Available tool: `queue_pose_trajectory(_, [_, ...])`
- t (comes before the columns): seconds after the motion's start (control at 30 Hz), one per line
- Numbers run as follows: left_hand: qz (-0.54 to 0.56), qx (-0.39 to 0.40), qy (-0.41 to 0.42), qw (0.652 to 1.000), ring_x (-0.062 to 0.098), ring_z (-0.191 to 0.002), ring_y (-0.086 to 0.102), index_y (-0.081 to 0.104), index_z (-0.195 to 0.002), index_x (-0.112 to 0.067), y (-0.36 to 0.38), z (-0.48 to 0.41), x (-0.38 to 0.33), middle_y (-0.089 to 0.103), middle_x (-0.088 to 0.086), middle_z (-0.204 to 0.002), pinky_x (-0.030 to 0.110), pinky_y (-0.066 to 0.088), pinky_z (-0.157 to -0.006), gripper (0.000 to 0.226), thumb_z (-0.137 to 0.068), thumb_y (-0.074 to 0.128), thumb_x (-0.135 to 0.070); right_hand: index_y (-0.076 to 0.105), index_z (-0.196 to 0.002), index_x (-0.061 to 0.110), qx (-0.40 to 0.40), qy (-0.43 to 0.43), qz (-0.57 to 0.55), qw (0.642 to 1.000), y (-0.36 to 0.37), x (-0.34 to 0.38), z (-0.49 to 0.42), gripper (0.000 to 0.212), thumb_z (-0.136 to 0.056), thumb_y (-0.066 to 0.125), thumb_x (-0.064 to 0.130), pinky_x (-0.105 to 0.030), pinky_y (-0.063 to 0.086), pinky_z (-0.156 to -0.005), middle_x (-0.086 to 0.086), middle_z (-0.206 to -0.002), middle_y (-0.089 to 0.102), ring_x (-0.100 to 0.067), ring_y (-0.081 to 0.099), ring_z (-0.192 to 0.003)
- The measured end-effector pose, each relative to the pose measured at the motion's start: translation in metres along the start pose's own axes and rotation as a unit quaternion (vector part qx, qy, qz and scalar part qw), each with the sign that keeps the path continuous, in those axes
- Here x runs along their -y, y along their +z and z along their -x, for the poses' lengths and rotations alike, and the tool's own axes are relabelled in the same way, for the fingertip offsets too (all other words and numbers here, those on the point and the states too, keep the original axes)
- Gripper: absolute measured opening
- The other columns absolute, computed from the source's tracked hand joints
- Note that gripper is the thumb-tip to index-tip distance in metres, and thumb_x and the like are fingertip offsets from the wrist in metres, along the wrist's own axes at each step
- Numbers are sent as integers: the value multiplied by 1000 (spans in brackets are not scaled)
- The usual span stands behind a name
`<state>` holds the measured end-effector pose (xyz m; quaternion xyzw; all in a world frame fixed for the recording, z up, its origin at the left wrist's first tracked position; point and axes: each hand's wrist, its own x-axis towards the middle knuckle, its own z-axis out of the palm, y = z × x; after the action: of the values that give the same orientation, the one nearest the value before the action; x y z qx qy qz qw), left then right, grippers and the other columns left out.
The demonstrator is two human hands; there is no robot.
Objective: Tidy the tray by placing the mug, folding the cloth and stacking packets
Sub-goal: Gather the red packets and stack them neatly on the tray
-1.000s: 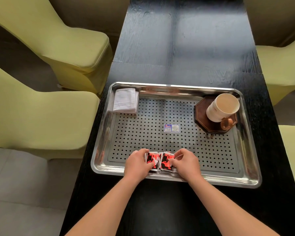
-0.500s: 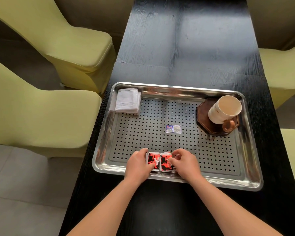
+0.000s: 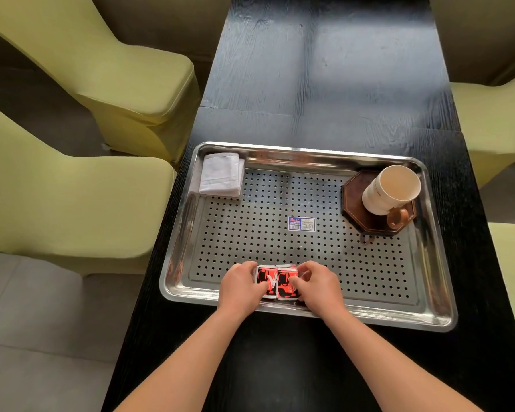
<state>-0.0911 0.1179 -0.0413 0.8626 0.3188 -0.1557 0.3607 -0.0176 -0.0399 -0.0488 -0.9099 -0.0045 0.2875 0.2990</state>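
Observation:
A perforated steel tray (image 3: pixel 381 316) lies on the black table. Red and black packets (image 3: pixel 275 281) sit side by side at the tray's near edge. My left hand (image 3: pixel 241 288) grips their left side and my right hand (image 3: pixel 317 285) grips their right side. A folded white cloth (image 3: pixel 222 178) rests in the far left corner. A cream mug (image 3: pixel 391 188) with a brown handle stands on a dark octagonal coaster (image 3: pixel 357 209) at the far right.
Yellow-green chairs (image 3: pixel 72 185) flank the narrow black table (image 3: pixel 324 69) on both sides. A small blue label (image 3: pixel 301 223) is stuck at the tray's middle. Grey floor tiles show at lower left.
Both hands stay on the packets at the tray's near edge; my right fingers have shifted slightly over the right packet. The view has drifted a little.

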Motion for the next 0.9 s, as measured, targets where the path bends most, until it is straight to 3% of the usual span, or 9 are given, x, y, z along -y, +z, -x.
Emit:
queue_pose_trajectory(0.1, [9, 10, -16, 1000, 16, -94, 57, 62, -126, -21, -1, 0, -1, 58, 2, -107, 26, 45, -82, 43, -85, 70, -31, 72, -111, 19, -16, -7, 22, 1000, -1, 0, -1, 27, -90, 70, 35, -35, 55, -86, 1, -102, 74, -18, 69, -93])
queue_pose_trajectory(0.2, [4, 3, -24, 1000, 14, -78, 51, 61, -84, -22, -2, 2, -2, 55, 3, -94, 26, 40, -68, 3, -86, 62, -23, 75, -109, 18, -27, -15, 44, 999, -1, 2, 0, 27, -91, 66, 37, -31, 51, -86, 3, -105, 76, -16, 67, -99])
queue_pose_trajectory(0.3, [10, 5, -23, 1000, 12, -66, 42, 39, -61, -22, 1, 3, -6, 47, 0, -80, 26, 31, -56, 30, -83, 58, -17, 77, -108, 18, -21, -11, 49, 999, 1, 2, 2, 27, -91, 66, 35, -31, 53, -84, 3, -103, 77, -15, 67, -95])
queue_pose_trajectory(0.5, [23, 14, -9, 1000, 10, -64, 41, 39, -61, -22, 1, 1, -6, 45, -2, -79, 25, 32, -56, 29, -83, 57, -14, 73, -115, 18, -20, -10, 52, 998, -4, -4, 3, 30, -90, 68, 34, -31, 55, -84, 4, -105, 75, -12, 66, -95])
queue_pose_trajectory(0.6, [25, 13, 0, 1000, 14, -77, 50, 59, -78, -24, 1, 1, -4, 52, -1, -86, 27, 42, -66, 12, -84, 59, -14, 70, -117, 20, -14, -10, 47, 999, -5, -6, 4, 31, -89, 69, 34, -30, 55, -81, 7, -96, 71, -12, 65, -91])
queue_pose_trajectory(0.63, [25, 12, 3, 1000, 15, -85, 53, 66, -100, -24, 1, 0, -2, 55, 0, -93, 26, 43, -72, 18, -85, 61, -15, 69, -119, 21, -14, -12, 43, 999, -5, -6, 4, 33, -89, 70, 34, -28, 53, -79, 9, -91, 69, -11, 64, -88])
queue_pose_trajectory(0.7, [12, 16, 16, 1000, 14, -96, 55, 55, -136, -26, 1, -1, 0, 58, 0, -105, 25, 44, -81, 51, -87, 65, -21, 61, -128, 28, -9, -32, 38, 999, -6, -6, 5, 41, -89, 70, 33, -27, 50, -74, 11, -84, 66, -10, 64, -83])
queue_pose_trajectory(0.8, [-50, 38, 59, 996, 16, -102, 56, 40, -145, -40, -1, 0, -2, 51, -2, -115, 29, 49, -84, 70, -83, 72, -40, 48, -141, 42, 22, -73, 65, 995, -9, -3, 3, 57, -89, 69, 35, -25, 45, -67, 7, -82, 62, -9, 60, -79])
queue_pose_trajectory(0.9, [-85, 56, 58, 993, 18, -104, 57, 42, -143, -41, -1, -3, -6, 46, -2, -116, 33, 51, -85, 73, -78, 76, -46, 49, -139, 44, 48, -95, 124, 987, -11, 3, -2, 52, -90, 65, 38, -31, 52, -76, 5, -92, 58, -12, 59, -87])
